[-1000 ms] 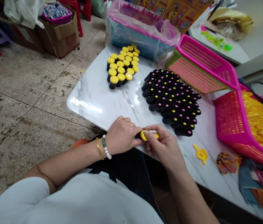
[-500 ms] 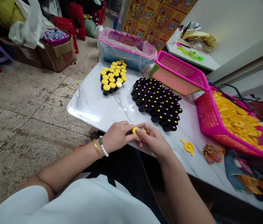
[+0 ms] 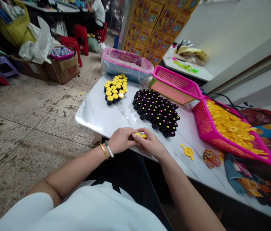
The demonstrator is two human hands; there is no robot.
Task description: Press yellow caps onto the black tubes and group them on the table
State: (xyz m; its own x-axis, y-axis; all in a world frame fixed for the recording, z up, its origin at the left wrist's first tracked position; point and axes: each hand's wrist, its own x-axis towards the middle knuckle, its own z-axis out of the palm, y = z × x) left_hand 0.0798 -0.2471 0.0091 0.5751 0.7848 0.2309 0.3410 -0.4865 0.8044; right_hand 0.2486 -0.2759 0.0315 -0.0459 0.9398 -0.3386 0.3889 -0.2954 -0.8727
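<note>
Close to the table's front edge, my left hand [image 3: 122,139] and my right hand [image 3: 151,143] meet with fingers closed around a small yellow plastic cap [image 3: 140,135]. A tab of it points right, under my right fingers. A dark bit shows beside my left fingertips, mostly hidden, so I cannot tell its shape. Beyond my hands stand rows of small black cups [image 3: 156,110] with pink or yellow dots in their tops. Farther left is a group of black cups with yellow caps [image 3: 114,91]. One loose yellow cap with tabs [image 3: 187,151] lies right of my right hand.
A pink basket [image 3: 204,128] of yellow pieces stands at the right. Behind the cups are a pink-and-green basket [image 3: 173,91] and a plastic-lined basket [image 3: 125,69]. Patterned scraps [image 3: 212,158] lie near the front edge. A person [image 3: 98,14] sits far back.
The camera view has shifted, bringing more of the room's back into sight. My hands stay together; the yellow cap has tilted, and its tab now shows to the right.
</note>
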